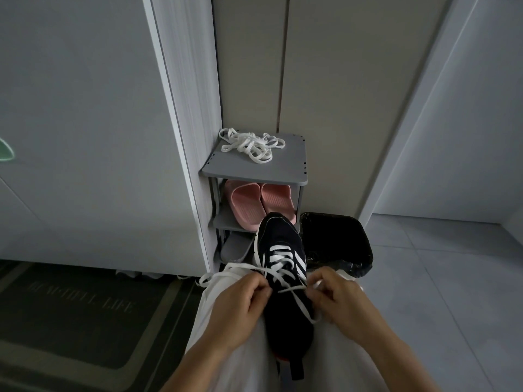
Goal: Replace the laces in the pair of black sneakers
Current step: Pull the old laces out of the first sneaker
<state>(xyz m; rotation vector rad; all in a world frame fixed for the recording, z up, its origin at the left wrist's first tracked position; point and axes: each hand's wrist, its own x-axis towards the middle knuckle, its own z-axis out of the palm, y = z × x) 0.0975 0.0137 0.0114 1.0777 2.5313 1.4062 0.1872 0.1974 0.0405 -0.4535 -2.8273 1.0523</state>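
Sneaker [285, 306] lies on lap, toe pointing away. Lace [278, 260] crosses lower eyelets only. Left hand [240, 304] pinches one strand beside shoe. Right hand [336, 298], fingers curled, pinches other strand.

Risks:
- uneven pull leaves ends mismatched
- flat lace twists, or eyelet gets skipped
- shoe, merely resting between thighs, slides off

A grey shoe rack [291, 166] stands in the corner between a white cabinet side [186, 108] and beige wall panels [339, 80]. A pair of pink slippers [254, 202] sits side by side on its middle shelf, and a grey slipper [235, 248] lies on the shelf below. Just right of the rack stands a bin lined with a black bag [336, 241]. A dark doormat [79, 312] with faint lettering lies on the left, and pale floor tiles [452, 292] on the right.
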